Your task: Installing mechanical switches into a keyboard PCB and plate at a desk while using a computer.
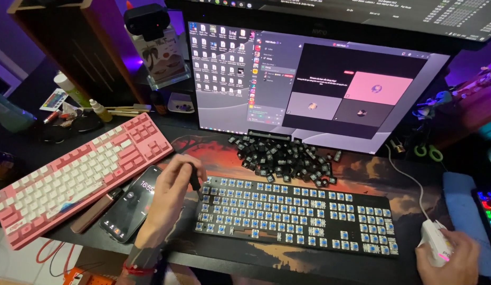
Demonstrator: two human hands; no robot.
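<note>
1 black tool (194,178) between left fingers (183,168)

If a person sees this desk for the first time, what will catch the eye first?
First, the black keyboard in the middle, with all caps off and blue switches bare. Behind it, under the monitor, lies a pile of black keycaps. At the left, a pink keyboard lies at an angle, and the left hand holds a small dark tool.

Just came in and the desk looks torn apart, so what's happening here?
A person's left hand holds a small black tool at the top left corner of a black keyboard stripped of its caps. The black keycaps lie heaped below the monitor. The right hand rests on a white mouse.
</note>
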